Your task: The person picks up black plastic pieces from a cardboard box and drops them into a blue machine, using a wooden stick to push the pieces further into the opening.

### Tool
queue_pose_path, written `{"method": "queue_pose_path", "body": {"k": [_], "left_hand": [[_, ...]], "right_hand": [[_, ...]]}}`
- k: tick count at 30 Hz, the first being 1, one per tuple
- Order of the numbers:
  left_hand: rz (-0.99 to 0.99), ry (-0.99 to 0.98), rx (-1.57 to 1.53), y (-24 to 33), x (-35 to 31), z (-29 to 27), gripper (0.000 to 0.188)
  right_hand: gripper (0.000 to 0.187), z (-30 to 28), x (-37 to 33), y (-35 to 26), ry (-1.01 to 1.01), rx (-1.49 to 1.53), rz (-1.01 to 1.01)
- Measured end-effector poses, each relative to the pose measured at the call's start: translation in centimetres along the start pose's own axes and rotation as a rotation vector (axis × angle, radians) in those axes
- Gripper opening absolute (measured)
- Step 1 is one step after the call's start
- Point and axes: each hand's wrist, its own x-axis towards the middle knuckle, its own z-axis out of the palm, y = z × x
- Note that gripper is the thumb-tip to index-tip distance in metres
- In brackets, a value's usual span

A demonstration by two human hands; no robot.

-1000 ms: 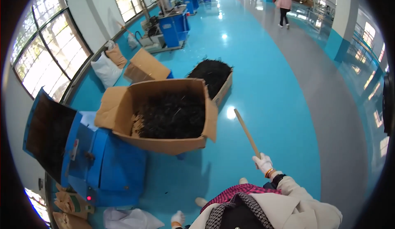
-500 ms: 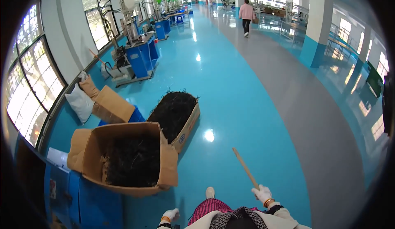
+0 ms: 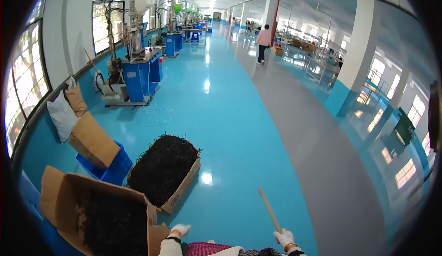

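Note:
My right hand [image 3: 284, 237], in a white glove, is closed around the lower end of a wooden stick [image 3: 268, 208]. The stick points up and away over the blue floor. My left hand [image 3: 181, 229], also gloved in white, hangs beside the near cardboard box [image 3: 48, 200], its fingers loosely curled together with nothing visible in them. Dark, tangled black pieces [image 3: 115, 224] fill the inside of that box. Just beyond it, a lower cardboard box [image 3: 180, 193] is heaped with similar thin black pieces [image 3: 163, 166].
To the left sit a blue crate [image 3: 117, 166] with a cardboard box [image 3: 93, 138] leaning in it, and sacks [image 3: 61, 114] against the wall. Machines on blue bases [image 3: 138, 85] line the windows. A person in pink [image 3: 264, 37] walks on the grey lane [image 3: 294, 127]. Pillars [image 3: 354, 49] stand right.
The view has tilted up and moved forward; the boxes now lie lower and further left. My left hand has come up beside the near box. The stick stays in my right hand.

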Motion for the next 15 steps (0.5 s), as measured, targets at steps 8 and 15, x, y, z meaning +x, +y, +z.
{"method": "queue_pose_path", "body": {"k": [8,15], "left_hand": [[0.217,0.198,-0.056,20.4,9.8,-12.2,0.063],[-0.137,0.091,-0.337,14.7,16.3,-10.8,0.053]], "right_hand": [[0.04,-1.0,19.2,3.0,-0.073,-0.1,-0.163],[0.039,-4.5,39.9,1.1,-0.132,-0.531,-0.588]]}}
